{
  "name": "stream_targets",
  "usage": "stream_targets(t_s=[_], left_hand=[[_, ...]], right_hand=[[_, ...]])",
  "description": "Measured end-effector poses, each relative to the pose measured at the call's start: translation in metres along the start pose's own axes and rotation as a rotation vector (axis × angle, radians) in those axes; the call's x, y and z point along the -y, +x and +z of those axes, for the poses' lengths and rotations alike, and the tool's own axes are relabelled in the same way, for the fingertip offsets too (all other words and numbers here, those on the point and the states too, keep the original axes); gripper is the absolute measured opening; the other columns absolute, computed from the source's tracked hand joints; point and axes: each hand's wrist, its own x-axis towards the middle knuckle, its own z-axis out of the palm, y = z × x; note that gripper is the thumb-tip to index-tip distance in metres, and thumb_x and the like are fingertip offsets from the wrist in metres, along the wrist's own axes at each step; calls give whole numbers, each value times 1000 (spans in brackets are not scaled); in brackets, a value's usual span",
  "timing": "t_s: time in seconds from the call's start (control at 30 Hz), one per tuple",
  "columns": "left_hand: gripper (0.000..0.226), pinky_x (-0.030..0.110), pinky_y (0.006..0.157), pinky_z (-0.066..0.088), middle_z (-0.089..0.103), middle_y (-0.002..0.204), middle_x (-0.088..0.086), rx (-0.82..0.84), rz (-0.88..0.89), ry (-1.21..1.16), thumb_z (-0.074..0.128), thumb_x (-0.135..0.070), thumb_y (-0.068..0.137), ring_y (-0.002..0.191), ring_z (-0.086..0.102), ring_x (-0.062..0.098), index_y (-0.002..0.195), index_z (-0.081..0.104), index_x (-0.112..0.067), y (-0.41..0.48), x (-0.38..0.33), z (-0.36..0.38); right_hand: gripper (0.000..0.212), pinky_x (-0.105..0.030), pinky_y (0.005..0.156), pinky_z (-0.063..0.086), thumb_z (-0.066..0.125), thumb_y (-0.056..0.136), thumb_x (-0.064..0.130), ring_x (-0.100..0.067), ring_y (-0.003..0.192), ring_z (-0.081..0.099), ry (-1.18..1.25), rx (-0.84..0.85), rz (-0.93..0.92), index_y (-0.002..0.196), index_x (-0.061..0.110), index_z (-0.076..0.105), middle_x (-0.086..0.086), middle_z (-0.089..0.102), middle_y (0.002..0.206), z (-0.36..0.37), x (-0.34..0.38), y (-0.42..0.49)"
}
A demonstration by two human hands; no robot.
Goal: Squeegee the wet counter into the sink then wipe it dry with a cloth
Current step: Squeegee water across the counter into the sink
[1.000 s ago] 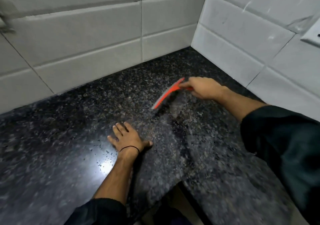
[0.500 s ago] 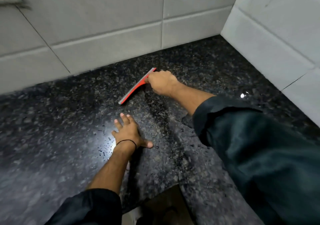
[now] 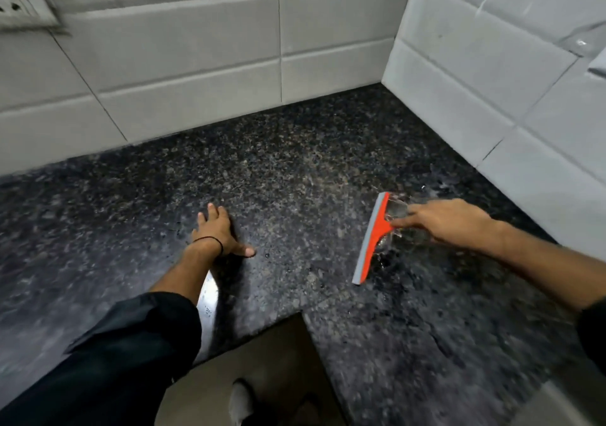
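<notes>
R hand point(image 3: 449, 220) grips the red squeegee point(image 3: 372, 238) handle, blade on the granite counter point(image 3: 295, 176) nr its right wall edge. L hand point(image 3: 218, 228) flat, fingers spread. Risk: water escapes round blade ends w/ uneven pressure; sink not in view.

Domestic kitchen corner: L-shaped speckled black granite counter point(image 3: 295, 179), grey tiled walls point(image 3: 196, 48), wall socket point(image 3: 16, 2) at upper left.

Right hand point(image 3: 449, 220) grips the orange squeegee point(image 3: 372, 238) on the wet counter point(image 3: 295, 189); left hand point(image 3: 218, 228) lies flat.
</notes>
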Motion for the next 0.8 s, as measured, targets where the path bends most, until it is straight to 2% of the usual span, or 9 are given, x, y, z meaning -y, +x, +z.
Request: stream_targets(t_s=[0.17,0.27,0.37,0.5,0.57,0.67,0.8], left_hand=[[120,52,120,17,-2,165,10,-191,43,15,79,-58,69,151,5,31,156,10,-9,-26,-1,15],[114,53,119,20,3,164,11,-250,24,-71,77,-59,71,150,10,30,154,18,-9,-52,13,27],[125,54,120,16,0,164,13,-208,-71,-79,76,-67,65,151,4,31,154,13,-6,-78,30,43],[150,53,120,7,-10,163,16,-116,-176,-43,79,-74,51,151,-6,32,155,-2,-3,-104,40,61],[150,53,121,7,-16,163,14,-80,-188,-38,78,-74,53,151,-9,30,154,-8,-4,-112,50,74],[149,52,121,8,-21,162,12,-87,-147,-68,78,-72,55,151,-12,29,154,-11,-5,-113,61,80],[149,50,121,10,-20,162,14,-80,-138,-74,79,-71,56,150,-13,31,154,-10,-4,-112,59,78]], right_hand=[[63,-39,81,51,43,96,18,-18,116,59,4,-112,-5,143,58,34,12,51,122,-11,2,1],[63,-39,74,50,48,93,15,-22,110,62,72,-241,-44,140,56,40,8,55,116,-31,28,30],[60,-39,74,49,47,92,13,-26,106,63,133,-316,-101,137,54,47,3,57,113,-57,66,66],[54,-39,80,50,48,93,15,-28,111,64,170,-363,-161,133,51,54,0,61,120,-89,121,103],[55,-36,79,48,46,92,11,-28,109,65,203,-352,-216,130,49,57,-2,64,120,-100,154,119],[49,-38,86,50,42,96,12,-29,112,65,167,-319,-227,131,41,60,-3,66,124,-105,184,130],[33,-39,89,50,44,101,24,-31,114,65,159,-283,-206,127,28,63,-7,67,125,-90,177,116]])
